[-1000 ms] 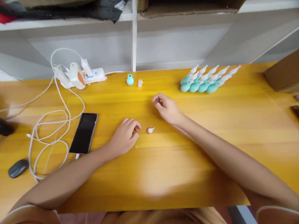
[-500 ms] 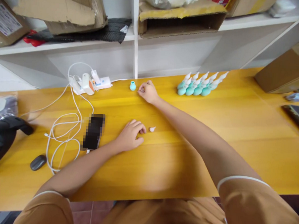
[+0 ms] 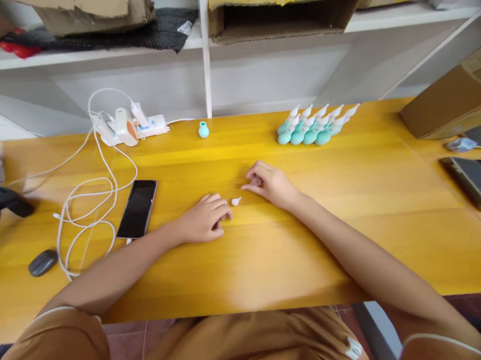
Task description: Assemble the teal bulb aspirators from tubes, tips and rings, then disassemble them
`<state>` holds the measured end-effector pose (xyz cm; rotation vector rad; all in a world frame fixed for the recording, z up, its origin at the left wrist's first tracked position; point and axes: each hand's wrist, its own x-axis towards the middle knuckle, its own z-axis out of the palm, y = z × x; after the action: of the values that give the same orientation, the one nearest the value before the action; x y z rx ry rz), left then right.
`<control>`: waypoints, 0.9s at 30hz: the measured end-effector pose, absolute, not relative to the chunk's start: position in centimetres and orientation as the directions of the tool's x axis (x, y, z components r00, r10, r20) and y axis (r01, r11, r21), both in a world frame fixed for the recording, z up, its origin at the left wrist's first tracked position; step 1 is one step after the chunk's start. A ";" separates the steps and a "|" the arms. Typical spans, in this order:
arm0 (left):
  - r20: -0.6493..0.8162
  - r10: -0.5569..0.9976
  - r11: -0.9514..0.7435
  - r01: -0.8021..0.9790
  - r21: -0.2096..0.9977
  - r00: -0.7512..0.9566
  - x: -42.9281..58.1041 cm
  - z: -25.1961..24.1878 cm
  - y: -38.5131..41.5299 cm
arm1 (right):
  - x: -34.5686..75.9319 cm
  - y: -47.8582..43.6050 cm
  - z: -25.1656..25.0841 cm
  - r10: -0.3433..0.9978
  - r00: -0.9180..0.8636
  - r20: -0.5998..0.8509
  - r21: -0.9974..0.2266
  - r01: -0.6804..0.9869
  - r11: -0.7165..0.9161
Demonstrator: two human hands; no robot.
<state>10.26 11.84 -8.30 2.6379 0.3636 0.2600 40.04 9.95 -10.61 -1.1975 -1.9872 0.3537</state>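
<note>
My left hand (image 3: 203, 221) rests on the yellow table (image 3: 344, 207) with its fingers curled under; nothing shows in them. A small white nozzle tip (image 3: 235, 201) lies just right of its fingertips. My right hand (image 3: 269, 182) sits a little further right, its fingers pinched on a small pale cap. At the back of the table a lone teal bulb (image 3: 203, 129) stands upright. To its right lies a cluster of several teal bulbs with white nozzles (image 3: 313, 127).
A black phone (image 3: 137, 208) lies left of my left hand, beside looped white cables (image 3: 86, 204) that run to a power strip (image 3: 126, 125). A dark mouse (image 3: 42, 262) is at the front left. A cardboard box (image 3: 450, 105) and a dark flat device (image 3: 472, 178) are at the right. White shelves stand behind.
My right hand reached back to the spot beside the lone teal bulb, took the small pale cap there, and came back near the white tip. My left hand stayed put.
</note>
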 end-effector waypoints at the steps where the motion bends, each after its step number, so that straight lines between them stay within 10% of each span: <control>1: 0.131 0.304 -0.852 0.208 0.480 0.944 10.3 -8.3 11.9 | 40.0 9.7 -11.1 0.823 -0.307 0.478 -0.560 0.615 0.555; 11: 0.075 0.407 -0.838 0.339 0.428 0.911 10.3 -8.1 11.3 | 40.1 10.0 -12.2 0.781 -0.326 0.533 -0.606 0.498 0.621; 27: 0.147 0.503 -0.629 0.244 0.738 0.851 10.4 -8.9 12.2 | 40.5 9.6 -11.9 0.907 -0.223 0.357 -0.735 0.532 0.420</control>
<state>10.42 12.24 -8.86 2.2664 0.5400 0.4414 40.49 9.58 -11.88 -1.2252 -1.8895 0.6041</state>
